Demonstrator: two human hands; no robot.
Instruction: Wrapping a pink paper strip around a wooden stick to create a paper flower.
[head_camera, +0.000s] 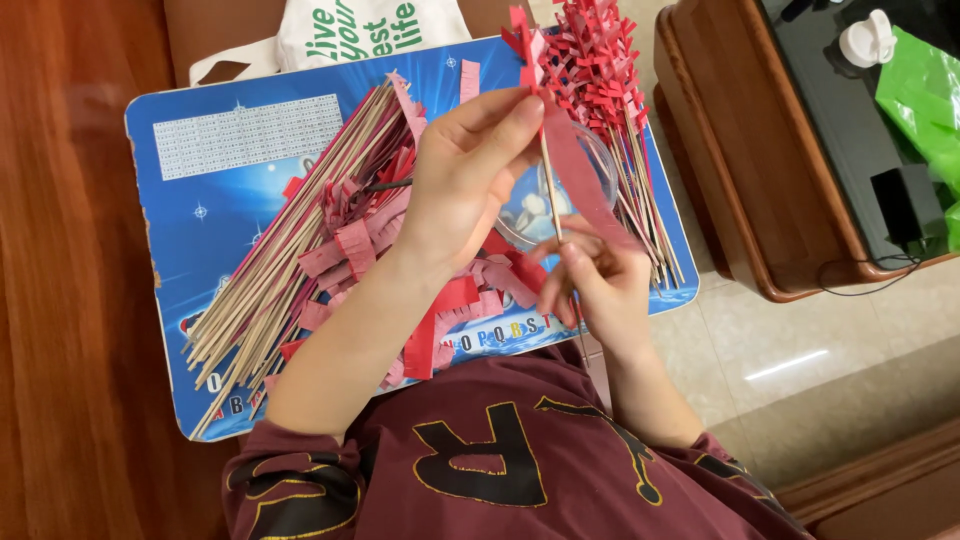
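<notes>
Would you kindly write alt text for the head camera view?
Two bare hands, left hand and right hand, wind a fringed red paper strip around a thin wooden stick above a blue board strewn with plain sticks and paper-wrapped ones.

Two hands in view, left hand (470, 170) and right hand (598, 285), with one thin stick (549, 185) and one red paper strip (580, 170) between them. One blue board (240, 150), one white tote bag (370, 30), one bundle of finished red-tipped sticks (600, 70). The bare sticks (270, 270) and fringed paper scraps (350, 245) are way too many to count.
</notes>
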